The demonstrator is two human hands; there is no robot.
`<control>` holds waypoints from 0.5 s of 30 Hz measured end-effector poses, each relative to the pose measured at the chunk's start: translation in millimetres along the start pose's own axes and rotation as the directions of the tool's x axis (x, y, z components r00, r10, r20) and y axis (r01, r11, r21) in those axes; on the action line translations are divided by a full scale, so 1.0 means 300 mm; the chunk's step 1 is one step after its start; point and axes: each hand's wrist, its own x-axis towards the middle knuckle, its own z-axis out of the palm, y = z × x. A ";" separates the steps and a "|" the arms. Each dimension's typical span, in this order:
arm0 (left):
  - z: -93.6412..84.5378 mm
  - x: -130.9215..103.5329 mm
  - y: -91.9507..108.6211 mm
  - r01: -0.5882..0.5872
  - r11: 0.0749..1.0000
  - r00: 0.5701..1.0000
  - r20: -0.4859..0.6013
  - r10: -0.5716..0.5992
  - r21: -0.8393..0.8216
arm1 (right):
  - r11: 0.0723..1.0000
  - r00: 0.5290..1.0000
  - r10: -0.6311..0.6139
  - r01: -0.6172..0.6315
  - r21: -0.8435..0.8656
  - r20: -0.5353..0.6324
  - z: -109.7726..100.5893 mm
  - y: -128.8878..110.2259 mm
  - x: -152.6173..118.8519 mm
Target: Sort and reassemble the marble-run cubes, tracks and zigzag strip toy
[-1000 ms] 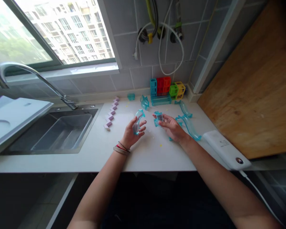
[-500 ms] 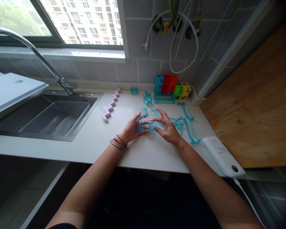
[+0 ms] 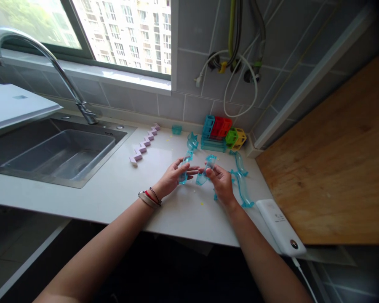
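Note:
My left hand [image 3: 172, 179] is closed on a clear blue curved track piece [image 3: 185, 170], thumb across its face. Just to the right, my right hand [image 3: 221, 183] grips a second clear blue track piece [image 3: 206, 170] between thumb and fingers. The two pieces are held above the counter, apart from each other by a small gap. Behind them another blue curved piece [image 3: 192, 142] lies on the counter. Two long wavy blue track pieces, one nearer [image 3: 244, 189] and one farther [image 3: 239, 163], lie right of my right hand, which partly hides more blue plastic.
Red [image 3: 220, 127], green [image 3: 231, 138] and yellow [image 3: 239, 139] frame blocks stand by the wall beside blue ones [image 3: 209, 126]. A lilac zigzag strip [image 3: 144, 145] lies left, near the sink [image 3: 88, 181]. A white power strip-like device [image 3: 281, 227] rests by the wooden board [image 3: 334, 168].
The piece in my right hand has turned to a slant, and the hand's grip has shifted to thumb over its face. The left-hand piece is now more upright. The camera view has tilted.

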 end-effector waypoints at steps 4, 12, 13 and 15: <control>-0.014 0.005 -0.021 -0.053 0.998 0.997 0.054 0.051 0.045 | 0.995 0.996 0.077 -0.079 0.056 0.039 0.007 0.003 0.001; -0.004 0.003 -0.024 -0.076 0.992 0.996 0.060 0.070 0.100 | 0.975 0.980 0.167 -0.181 0.130 0.109 0.008 0.015 0.009; 0.000 0.001 -0.024 -0.077 0.992 0.996 0.044 0.073 0.099 | 0.975 0.979 0.165 -0.181 0.129 0.122 0.009 0.016 0.008; 0.005 -0.001 -0.024 -0.078 0.992 0.997 0.025 0.076 0.095 | 0.980 0.979 0.153 -0.168 0.103 0.138 0.011 0.018 0.006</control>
